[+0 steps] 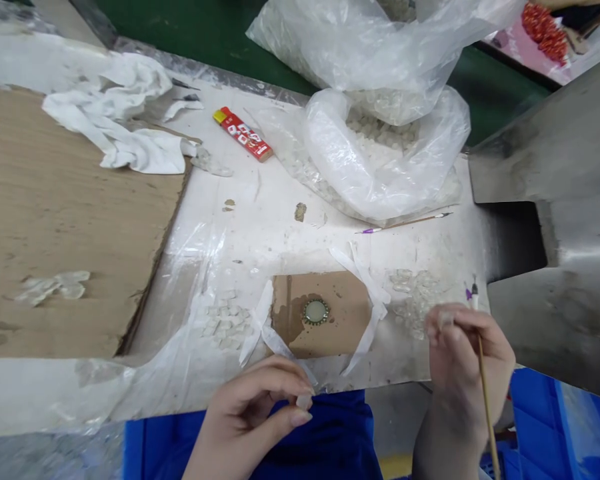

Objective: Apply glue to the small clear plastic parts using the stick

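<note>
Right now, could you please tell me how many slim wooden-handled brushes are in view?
2: one brush held in the right hand, and one brush lying on the white sheeting below the plastic bag. Others may be hidden.

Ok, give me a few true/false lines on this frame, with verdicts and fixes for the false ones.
The left hand pinches a small pale chip: true.
The right hand grips a red box: false. It holds a thin wooden-handled tool; the red box lies on the white-covered table.
A round metal-rimmed disc sits on a cardboard square: true.
The crumpled white cloth sits on that square: false. The white cloth lies on the large cardboard sheet.
A second thin tool lies below the clear plastic bag: true.
</note>
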The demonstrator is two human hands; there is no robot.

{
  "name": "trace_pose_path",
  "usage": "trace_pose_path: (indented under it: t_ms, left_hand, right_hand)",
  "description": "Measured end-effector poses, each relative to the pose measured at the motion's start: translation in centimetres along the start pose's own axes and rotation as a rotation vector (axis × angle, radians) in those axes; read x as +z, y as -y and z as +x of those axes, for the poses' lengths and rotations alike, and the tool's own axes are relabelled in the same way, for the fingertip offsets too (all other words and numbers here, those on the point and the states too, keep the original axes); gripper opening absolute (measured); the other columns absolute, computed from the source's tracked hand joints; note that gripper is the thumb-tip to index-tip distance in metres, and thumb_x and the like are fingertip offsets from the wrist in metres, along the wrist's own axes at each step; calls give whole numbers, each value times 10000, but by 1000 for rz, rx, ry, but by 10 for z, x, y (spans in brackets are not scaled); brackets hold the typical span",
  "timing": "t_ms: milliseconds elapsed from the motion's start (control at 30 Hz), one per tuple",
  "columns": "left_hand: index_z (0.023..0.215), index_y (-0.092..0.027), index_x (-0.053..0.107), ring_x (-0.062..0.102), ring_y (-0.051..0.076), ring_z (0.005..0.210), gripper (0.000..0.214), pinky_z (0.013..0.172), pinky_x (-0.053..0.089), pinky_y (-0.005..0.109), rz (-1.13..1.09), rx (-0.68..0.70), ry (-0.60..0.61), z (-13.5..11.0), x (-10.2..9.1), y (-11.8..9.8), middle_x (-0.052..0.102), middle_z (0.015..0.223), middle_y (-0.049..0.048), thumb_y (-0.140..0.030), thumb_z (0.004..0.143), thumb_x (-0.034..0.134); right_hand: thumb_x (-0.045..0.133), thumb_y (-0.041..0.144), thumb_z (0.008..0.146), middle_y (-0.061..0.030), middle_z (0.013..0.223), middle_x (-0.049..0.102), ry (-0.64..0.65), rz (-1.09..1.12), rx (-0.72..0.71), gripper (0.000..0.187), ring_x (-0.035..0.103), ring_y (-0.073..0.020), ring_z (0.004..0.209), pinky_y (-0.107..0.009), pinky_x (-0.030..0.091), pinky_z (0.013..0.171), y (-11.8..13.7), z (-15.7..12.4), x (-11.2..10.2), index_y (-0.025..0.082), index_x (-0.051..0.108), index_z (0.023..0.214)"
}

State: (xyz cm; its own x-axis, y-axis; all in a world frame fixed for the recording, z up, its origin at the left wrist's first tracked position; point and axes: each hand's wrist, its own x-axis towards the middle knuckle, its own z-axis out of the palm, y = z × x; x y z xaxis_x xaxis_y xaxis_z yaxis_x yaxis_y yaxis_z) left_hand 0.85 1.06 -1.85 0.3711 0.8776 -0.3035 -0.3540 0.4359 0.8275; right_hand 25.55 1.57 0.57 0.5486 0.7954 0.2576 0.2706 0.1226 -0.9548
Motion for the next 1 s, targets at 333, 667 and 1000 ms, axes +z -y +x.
trace_pose_path:
  t_ms: [333, 667, 1000]
  left_hand:
    - [870, -251, 849, 771, 98, 652, 79, 682, 626, 117, 14, 324, -58, 9, 19, -8, 840, 725, 10, -272, 833, 915]
    - [931, -216, 785, 809, 172, 641, 51, 617, 676, 218, 369, 522, 88, 2, 0, -14, 860, 793, 39, -230, 915, 831]
    - [984, -187, 730, 807, 165, 661, 37, 702, 685, 215, 526, 537, 247, 4, -5, -29, 848, 803, 56, -219, 981, 749]
  right_hand:
    - [865, 182, 864, 9, 971, 764, 560, 739, 575, 253, 766, -77, 550, -140, 655, 576, 20, -77, 40, 340, 811, 1054]
    - [863, 87, 842, 24, 959, 757, 613, 829, 715, 284, 781, -45, 641, -80, 620, 623, 21, -76, 39, 310, 825, 1013]
    - [895, 144, 822, 19, 896, 732, 710, 952, 995, 173, 668, 2, 527, -74, 570, 555, 20, -68, 37, 275, 832, 917]
